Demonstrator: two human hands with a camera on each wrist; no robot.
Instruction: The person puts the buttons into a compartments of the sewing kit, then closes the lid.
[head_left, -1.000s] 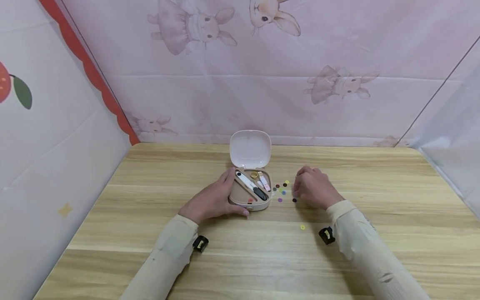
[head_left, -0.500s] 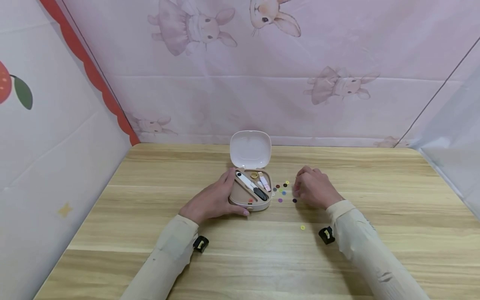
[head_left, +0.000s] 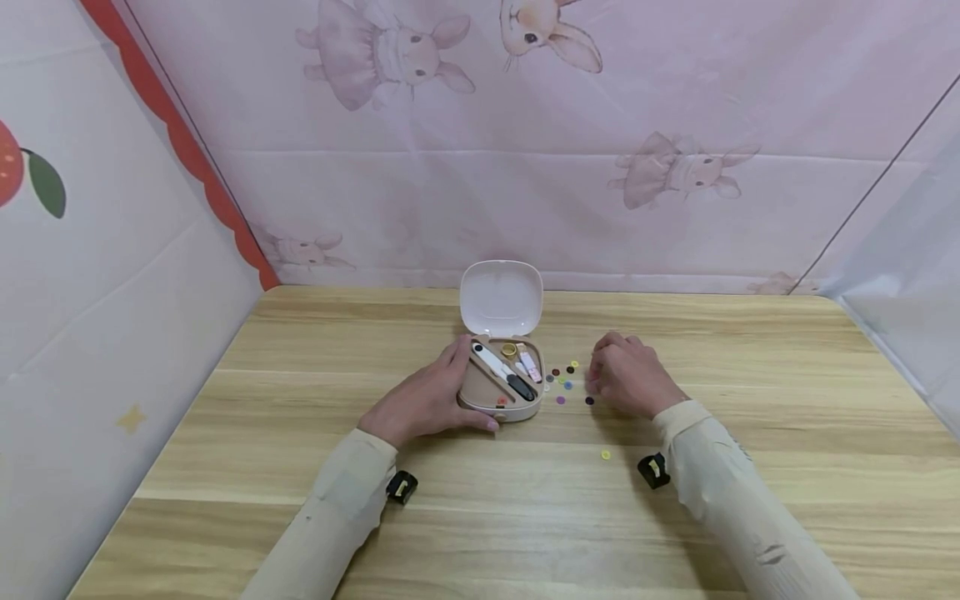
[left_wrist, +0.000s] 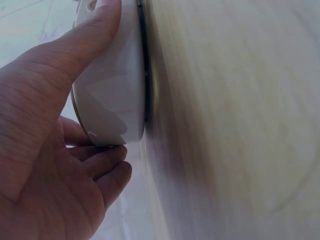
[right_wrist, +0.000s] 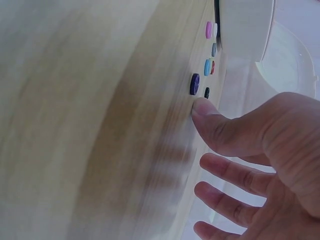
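Observation:
An open white sewing box (head_left: 520, 412) with a tan insert stands on the table, its lid (head_left: 501, 298) tipped back. My left hand (head_left: 423, 396) grips its left side, thumb along the front and fingers round the side. A long white-and-black tool (head_left: 504, 372), a gold ring-shaped piece (head_left: 508, 350) and a small pinkish-white item (head_left: 528, 363) lie inside. A red-orange button (head_left: 502, 402) is at the insert's front. My right hand (head_left: 628, 375) rests at the table, fingers loosely bent and spread in its wrist view. Its thumb tip is close to a dark purple button (right_wrist: 195, 84).
Several small coloured buttons lie between box and right hand, among them a purple button (head_left: 560, 401) and a blue button (head_left: 567, 386). A yellow button (head_left: 605, 455) lies apart, nearer the front. A pink rabbit-print curtain (head_left: 525, 208) hangs behind the wooden table (head_left: 480, 533).

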